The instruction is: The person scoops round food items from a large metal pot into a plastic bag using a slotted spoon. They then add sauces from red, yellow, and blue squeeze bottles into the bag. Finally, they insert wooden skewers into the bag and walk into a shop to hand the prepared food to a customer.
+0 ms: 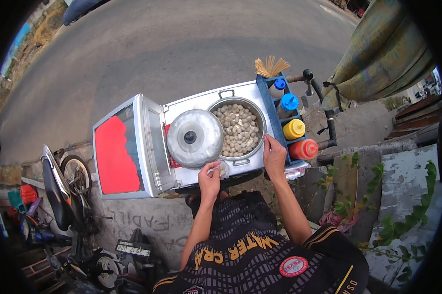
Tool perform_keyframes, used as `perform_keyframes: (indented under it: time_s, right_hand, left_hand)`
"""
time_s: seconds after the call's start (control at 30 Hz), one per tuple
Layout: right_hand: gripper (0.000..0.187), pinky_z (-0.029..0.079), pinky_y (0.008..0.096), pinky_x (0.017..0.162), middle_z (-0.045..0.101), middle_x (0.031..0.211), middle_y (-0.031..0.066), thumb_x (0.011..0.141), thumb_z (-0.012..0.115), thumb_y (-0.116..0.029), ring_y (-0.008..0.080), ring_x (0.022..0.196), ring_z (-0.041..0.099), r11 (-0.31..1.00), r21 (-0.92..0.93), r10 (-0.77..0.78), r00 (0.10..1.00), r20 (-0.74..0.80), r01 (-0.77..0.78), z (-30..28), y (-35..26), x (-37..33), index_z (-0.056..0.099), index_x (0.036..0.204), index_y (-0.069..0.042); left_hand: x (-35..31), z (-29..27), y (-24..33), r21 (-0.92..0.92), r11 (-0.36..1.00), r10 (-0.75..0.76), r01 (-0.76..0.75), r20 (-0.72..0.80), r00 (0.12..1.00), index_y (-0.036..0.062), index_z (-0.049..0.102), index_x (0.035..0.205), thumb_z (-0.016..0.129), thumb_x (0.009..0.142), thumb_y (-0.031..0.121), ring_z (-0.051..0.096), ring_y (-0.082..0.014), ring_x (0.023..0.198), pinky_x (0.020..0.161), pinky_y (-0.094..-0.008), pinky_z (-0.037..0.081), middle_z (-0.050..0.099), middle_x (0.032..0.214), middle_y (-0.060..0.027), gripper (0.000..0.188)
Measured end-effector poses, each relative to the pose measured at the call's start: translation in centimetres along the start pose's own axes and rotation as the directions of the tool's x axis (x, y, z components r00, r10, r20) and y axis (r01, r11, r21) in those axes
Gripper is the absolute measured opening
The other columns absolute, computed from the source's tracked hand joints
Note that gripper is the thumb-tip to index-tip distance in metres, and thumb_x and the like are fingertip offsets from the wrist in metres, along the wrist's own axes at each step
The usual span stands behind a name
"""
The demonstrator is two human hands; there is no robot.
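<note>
A round metal pot (263,125) full of small pale brown balls, like meatballs (235,122), sits in the silver top of a cart. Its domed metal lid (196,149), with a black knob, lies to the left and overlaps the pot's rim. My left hand (209,181) is closed at the cart's near edge, just below the lid, with a small clear plastic bag (224,170) at its fingertips. At the pot's right rim my right hand (275,156) is pinched; whatever is between its fingers is too small to make out.
Right of the pot, a blue wooden rack (266,98) holds blue-capped bottles (288,103), a yellow bottle (294,129), a red-orange bottle (303,149) and thin wooden skewers (272,67). A glass case (155,130) stands left. Motorcycles (59,191) are parked at left; road (182,54) lies beyond.
</note>
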State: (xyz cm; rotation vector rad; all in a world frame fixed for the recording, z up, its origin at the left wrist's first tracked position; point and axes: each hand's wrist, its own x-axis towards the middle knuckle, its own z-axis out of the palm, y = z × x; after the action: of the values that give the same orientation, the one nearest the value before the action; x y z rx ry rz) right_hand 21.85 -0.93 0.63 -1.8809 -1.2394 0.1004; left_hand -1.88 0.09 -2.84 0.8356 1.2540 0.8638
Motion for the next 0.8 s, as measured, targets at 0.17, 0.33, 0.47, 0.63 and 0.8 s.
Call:
perform_keyframes:
  time_s: [0.17,0.33,0.47,0.63,0.8]
  right_hand:
    - [0.022,0.058,0.0456,0.076,0.072,0.097,0.0283,0.103,0.065,-0.014,0.0443,0.089,0.073,0.996,-0.084,-0.004,0.989,0.145,0.016,2.1,2.3,1.8,0.076,0.115,0.001]
    - [0.023,0.058,0.0482,0.076,0.072,0.097,0.0287,0.103,0.063,-0.016,0.0452,0.089,0.072,0.989,-0.148,-0.001,0.986,0.164,0.026,3.0,3.3,2.8,0.075,0.113,0.001]
    - [0.023,0.058,0.0482,0.076,0.072,0.097,0.0287,0.103,0.063,-0.017,0.0447,0.089,0.072,0.984,-0.179,0.024,0.981,0.195,0.011,3.8,4.5,3.2,0.076,0.113,0.0]
    - [0.023,0.058,0.0479,0.075,0.072,0.095,0.028,0.103,0.063,-0.017,0.0438,0.089,0.073,0.986,-0.16,-0.03,0.988,0.154,0.055,3.7,3.4,3.7,0.076,0.111,0.0]
    - [0.02,0.058,0.0478,0.074,0.072,0.094,0.0276,0.102,0.064,-0.016,0.0443,0.088,0.073,0.996,-0.064,-0.054,0.993,0.108,0.061,4.3,2.9,3.8,0.076,0.11,-0.001]
  left_hand:
    - [-0.2,-0.9,0.5,0.038,0.999,0.008,-0.007,-0.036,0.999,-0.001,0.071,0.12,0.064,0.103,0.005,0.057,-0.0061,0.071,0.065,-0.0226,0.046,0.068,0.089,-0.0007,0.019]
    - [-0.2,-1.3,-0.1,0.017,1.0,0.015,-0.014,-0.053,0.999,-0.0003,0.072,0.12,0.064,0.103,0.005,0.058,-0.006,0.071,0.064,-0.0221,0.046,0.068,0.088,-0.0006,0.019]
    - [-0.5,-1.1,0.1,0.016,1.0,0.005,-0.005,-0.055,0.998,-0.0003,0.072,0.12,0.063,0.103,0.004,0.059,-0.0057,0.072,0.064,-0.0217,0.046,0.069,0.089,-0.001,0.019]
    - [-0.4,-1.4,0.1,0.037,0.999,-0.025,0.027,-0.054,0.998,-0.0002,0.072,0.12,0.063,0.103,0.004,0.059,-0.005,0.073,0.065,-0.0214,0.046,0.07,0.09,-0.0014,0.019]
    - [-0.3,-1.3,-0.1,0.018,1.0,-0.005,0.006,-0.032,0.999,-0.0004,0.072,0.12,0.063,0.103,0.004,0.059,-0.0051,0.073,0.065,-0.0213,0.046,0.07,0.092,-0.0018,0.02]
